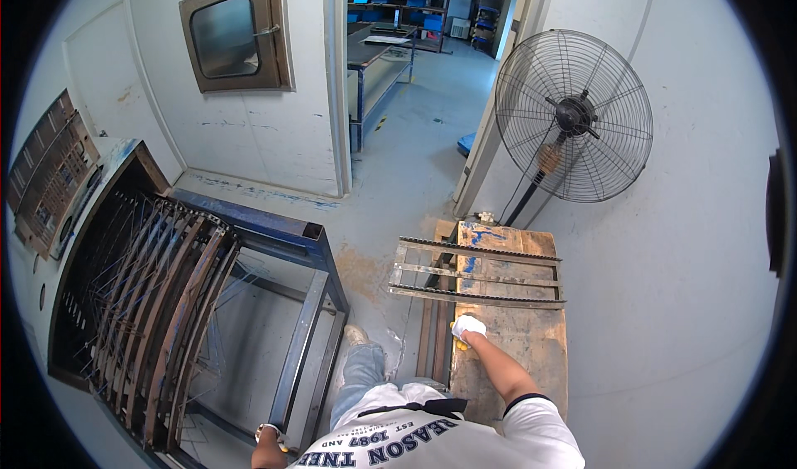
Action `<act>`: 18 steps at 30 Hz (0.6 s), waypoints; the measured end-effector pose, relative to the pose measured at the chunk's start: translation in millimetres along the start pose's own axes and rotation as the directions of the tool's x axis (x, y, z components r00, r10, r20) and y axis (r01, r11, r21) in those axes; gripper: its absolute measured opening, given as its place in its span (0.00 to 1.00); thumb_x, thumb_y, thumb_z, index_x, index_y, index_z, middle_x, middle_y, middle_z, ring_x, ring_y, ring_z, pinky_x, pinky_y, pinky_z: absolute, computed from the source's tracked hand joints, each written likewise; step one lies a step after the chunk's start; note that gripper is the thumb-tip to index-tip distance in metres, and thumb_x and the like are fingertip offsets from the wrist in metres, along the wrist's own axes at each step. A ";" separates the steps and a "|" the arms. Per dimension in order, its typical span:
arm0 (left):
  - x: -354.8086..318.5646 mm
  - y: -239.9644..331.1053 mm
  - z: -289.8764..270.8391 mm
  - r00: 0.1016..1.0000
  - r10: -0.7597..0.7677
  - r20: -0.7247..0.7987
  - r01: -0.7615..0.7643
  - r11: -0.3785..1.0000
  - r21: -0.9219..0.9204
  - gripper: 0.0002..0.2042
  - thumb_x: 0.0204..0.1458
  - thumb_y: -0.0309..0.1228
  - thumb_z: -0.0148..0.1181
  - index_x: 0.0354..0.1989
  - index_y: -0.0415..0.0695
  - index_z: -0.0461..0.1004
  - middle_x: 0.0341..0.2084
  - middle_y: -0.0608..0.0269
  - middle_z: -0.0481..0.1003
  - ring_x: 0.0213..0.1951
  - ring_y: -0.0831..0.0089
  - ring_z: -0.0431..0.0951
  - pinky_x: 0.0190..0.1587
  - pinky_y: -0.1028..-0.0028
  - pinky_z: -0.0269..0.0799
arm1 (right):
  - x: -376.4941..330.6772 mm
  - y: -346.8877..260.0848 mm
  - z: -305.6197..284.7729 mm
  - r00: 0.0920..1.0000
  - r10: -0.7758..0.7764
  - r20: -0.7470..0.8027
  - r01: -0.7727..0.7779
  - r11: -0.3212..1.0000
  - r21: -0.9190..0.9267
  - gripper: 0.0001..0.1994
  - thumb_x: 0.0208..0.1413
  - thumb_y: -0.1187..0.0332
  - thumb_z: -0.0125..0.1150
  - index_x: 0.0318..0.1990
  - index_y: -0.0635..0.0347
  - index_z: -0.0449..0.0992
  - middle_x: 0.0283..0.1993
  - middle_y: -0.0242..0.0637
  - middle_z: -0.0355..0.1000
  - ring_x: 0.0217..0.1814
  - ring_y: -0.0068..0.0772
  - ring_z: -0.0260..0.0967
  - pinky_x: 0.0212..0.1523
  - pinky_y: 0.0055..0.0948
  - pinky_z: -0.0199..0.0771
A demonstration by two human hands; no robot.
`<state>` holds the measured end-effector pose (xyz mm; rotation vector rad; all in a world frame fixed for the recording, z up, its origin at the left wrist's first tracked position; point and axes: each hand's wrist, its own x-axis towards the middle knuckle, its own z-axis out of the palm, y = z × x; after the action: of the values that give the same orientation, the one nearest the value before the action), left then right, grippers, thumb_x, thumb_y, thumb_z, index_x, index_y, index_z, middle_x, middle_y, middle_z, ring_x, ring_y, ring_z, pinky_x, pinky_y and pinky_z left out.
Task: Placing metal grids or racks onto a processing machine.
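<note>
My right hand (468, 328), in a white glove with yellow on the finger side, is at the left edge of a worn wooden bench top (523, 349). Its fingers look curled in; whatever they may hold is hidden. Just beyond it lies a slatted metal rack frame (481, 274) with toothed long rails, jutting past the bench's left side. Low at the left, my left hand (268, 434), also gloved, is by the lower end of a blue steel stand (299, 349). Its fingers are too small and covered to read.
On the left, an open oven-like cabinet (124, 158) holds several brown racks (178, 303) with thin wires. A large black fan (573, 116) stands behind the bench. Ahead, a doorway shows a long table (374, 54) and shelves with blue bins (407, 0). A windowed hatch (228, 37) is in the wall.
</note>
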<state>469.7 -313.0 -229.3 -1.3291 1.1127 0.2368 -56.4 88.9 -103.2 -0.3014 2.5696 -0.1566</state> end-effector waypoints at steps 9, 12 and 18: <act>-0.7 -0.6 0.1 1.000 0.004 0.015 -0.004 1.000 0.014 0.22 0.32 0.56 0.51 0.40 0.68 0.66 0.45 0.82 0.62 0.47 0.86 0.60 0.49 0.80 0.54 | 0.1 0.4 0.6 0.996 -0.058 -0.061 0.053 0.996 -0.074 0.15 0.39 0.57 0.44 0.28 0.55 0.74 0.33 0.43 0.69 0.36 0.43 0.66 0.35 0.34 0.66; -2.0 -0.6 -1.0 1.000 0.005 0.018 -0.005 1.000 0.022 0.22 0.32 0.56 0.50 0.40 0.68 0.66 0.45 0.82 0.62 0.47 0.86 0.59 0.49 0.80 0.54 | 1.3 2.1 1.8 0.996 -0.062 -0.061 0.057 0.996 -0.073 0.15 0.39 0.57 0.44 0.28 0.55 0.74 0.33 0.43 0.69 0.36 0.42 0.66 0.35 0.34 0.66; 6.9 0.7 -0.9 1.000 0.004 0.026 -0.005 0.999 0.035 0.22 0.32 0.57 0.50 0.40 0.68 0.66 0.45 0.82 0.62 0.48 0.86 0.59 0.49 0.80 0.53 | -0.4 2.4 0.8 0.996 -0.071 -0.062 0.068 0.996 -0.056 0.15 0.39 0.58 0.45 0.28 0.56 0.74 0.33 0.43 0.69 0.37 0.42 0.66 0.35 0.34 0.66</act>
<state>472.2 -316.6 -234.8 -1.2891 1.0936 0.2364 -56.1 91.3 -104.1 -0.4129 2.6314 -0.1241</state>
